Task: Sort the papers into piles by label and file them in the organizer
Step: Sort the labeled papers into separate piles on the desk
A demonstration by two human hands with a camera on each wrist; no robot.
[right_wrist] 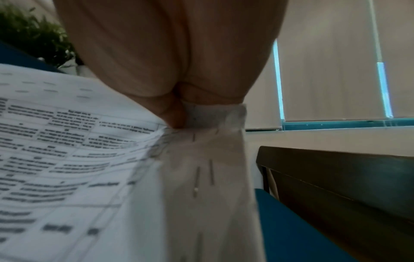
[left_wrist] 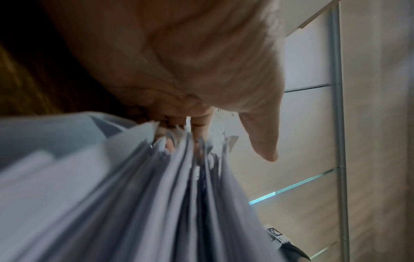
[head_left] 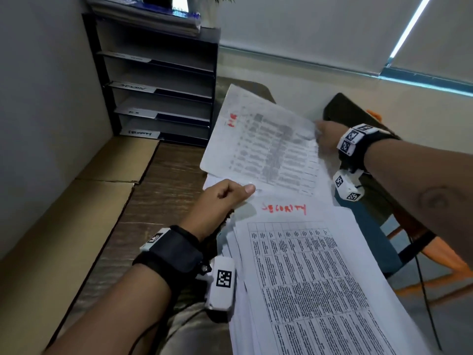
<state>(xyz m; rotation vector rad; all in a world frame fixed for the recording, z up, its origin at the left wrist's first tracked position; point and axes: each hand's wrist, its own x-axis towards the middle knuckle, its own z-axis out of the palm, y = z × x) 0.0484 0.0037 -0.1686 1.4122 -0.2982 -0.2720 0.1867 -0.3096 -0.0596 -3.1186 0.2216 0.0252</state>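
A thick stack of white printed papers (head_left: 302, 265) lies in front of me; its top sheet bears a red handwritten label "SECURITY". My left hand (head_left: 225, 196) grips the stack at its far left corner, thumb on top; in the left wrist view the fingers (left_wrist: 197, 127) curl under the fanned papers (left_wrist: 134, 195). My right hand (head_left: 323, 133) pinches the right edge of one lifted sheet (head_left: 263, 144) with a red label, raised and turned over above the stack. The right wrist view shows that sheet (right_wrist: 89, 159) held in my right hand (right_wrist: 179, 109). The black organizer (head_left: 158, 80) stands at the back left.
The organizer has several labelled shelves and papers on its top. Cardboard boxes (head_left: 84, 201) lie along the left wall beside the wooden table (head_left: 163, 196). A dark chair with a blue seat (head_left: 368, 221) stands at the right, orange legs below. A plant (right_wrist: 38, 39) is behind.
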